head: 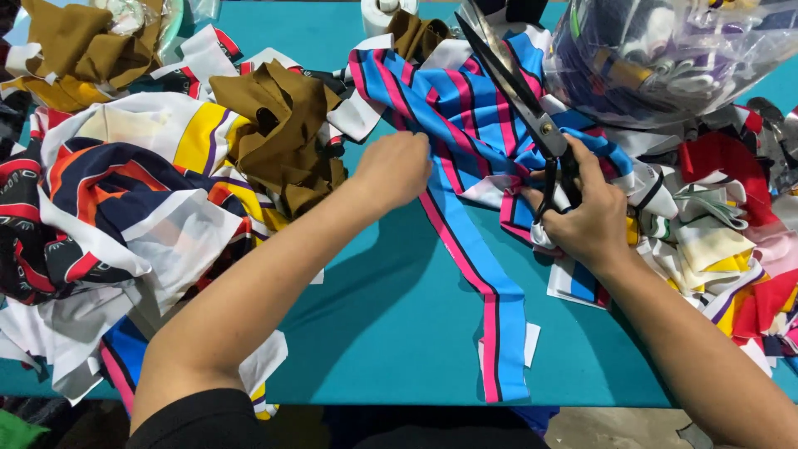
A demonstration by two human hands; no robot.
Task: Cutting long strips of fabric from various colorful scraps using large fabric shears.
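Striped glossy fabric, long steel scissors.

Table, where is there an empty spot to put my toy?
The bare teal table shows between the left arm and the hanging striped strip, and right of that strip near the front edge. It is crowded at the left scrap pile and right scrap pile.

Teal table, evenly lit; grey floor below front edge.

A tailoring workshop: fabric offcuts heaped over a teal cutting table, bagged thread spools
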